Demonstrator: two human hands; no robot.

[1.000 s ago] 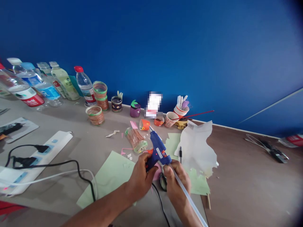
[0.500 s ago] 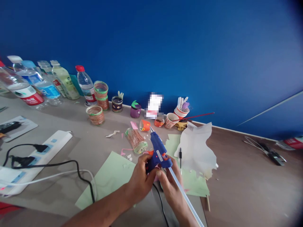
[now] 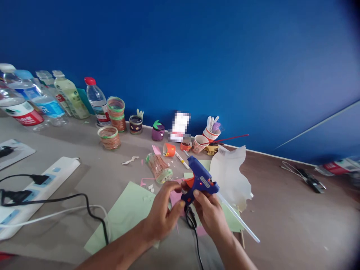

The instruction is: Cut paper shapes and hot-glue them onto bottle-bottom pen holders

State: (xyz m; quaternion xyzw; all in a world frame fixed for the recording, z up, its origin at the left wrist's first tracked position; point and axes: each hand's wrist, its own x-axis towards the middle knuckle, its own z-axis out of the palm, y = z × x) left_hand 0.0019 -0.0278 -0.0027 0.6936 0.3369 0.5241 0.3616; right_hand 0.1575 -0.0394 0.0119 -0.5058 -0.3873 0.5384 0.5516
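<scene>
A blue hot glue gun [image 3: 200,173] with an orange trigger and a small lit red light is held in front of me. A long clear glue stick [image 3: 242,221] sticks out of its back end, and its nozzle points up and left. My right hand [image 3: 211,212] grips the gun's body from the right, thumb on its side. On the left, my left hand [image 3: 164,208] pinches the gun's handle between thumb and fingers; some fingertips are hidden behind it. A black cable [image 3: 197,240] hangs below the handle. A string-wrapped jar [image 3: 158,167] lies on its side just beyond my left hand.
Green paper [image 3: 123,213], torn white paper [image 3: 227,174] and a marker [image 3: 182,160] lie around the hands. Small decorated jars [image 3: 136,125] and paper cups [image 3: 200,143] line the blue wall. Bottles [image 3: 97,103] and a power strip [image 3: 42,195] with cables stand left.
The glue gun has moved right and turned, its glue stick swinging toward the right. My right hand now grips its body higher up, and my left fingers have loosened around the handle.
</scene>
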